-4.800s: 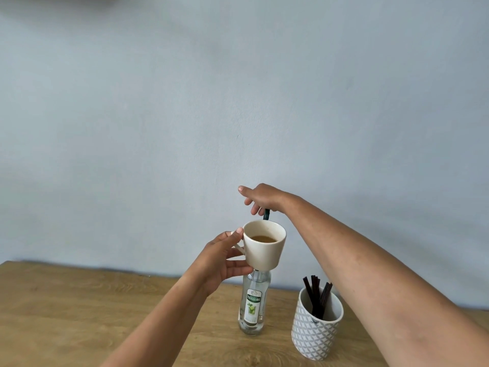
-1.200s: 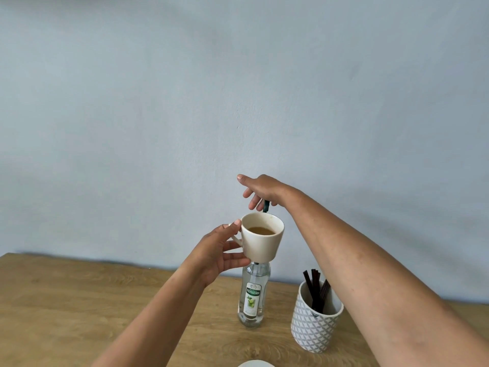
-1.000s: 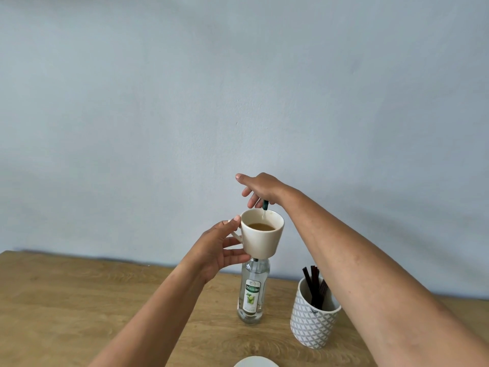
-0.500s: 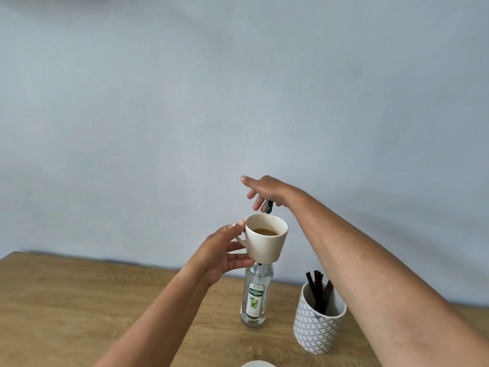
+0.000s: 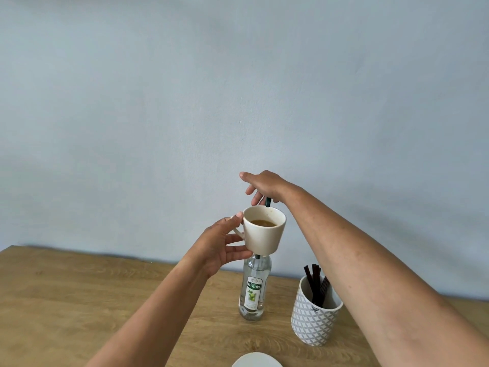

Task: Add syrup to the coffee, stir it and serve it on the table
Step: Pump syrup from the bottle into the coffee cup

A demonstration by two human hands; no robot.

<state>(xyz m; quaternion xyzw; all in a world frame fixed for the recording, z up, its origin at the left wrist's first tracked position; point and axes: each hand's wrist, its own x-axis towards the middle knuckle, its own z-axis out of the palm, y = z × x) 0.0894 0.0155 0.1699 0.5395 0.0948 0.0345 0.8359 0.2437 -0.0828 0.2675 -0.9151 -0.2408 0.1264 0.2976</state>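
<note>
My left hand (image 5: pixel 219 245) holds a cream mug (image 5: pixel 264 234) by its handle, up in the air with brown coffee (image 5: pixel 262 223) inside. The mug hangs in front of the clear syrup bottle (image 5: pixel 253 290), which stands on the wooden table (image 5: pixel 79 300), and it hides the bottle's neck. My right hand (image 5: pixel 264 182) rests on top of the bottle's pump with its fingers draped over it. The dark green nozzle (image 5: pixel 268 202) pokes out below the fingers, just above the mug's far rim.
A white patterned cup (image 5: pixel 313 321) with several dark stirrers (image 5: pixel 315 282) stands right of the bottle, under my right forearm. The edge of a white saucer (image 5: pixel 256 362) shows at the bottom of the view. A plain grey wall rises behind the table.
Mug and right hand have stayed at the pump with small up-and-down shifts. A thin stream from the nozzle showed a second ago; none shows now.
</note>
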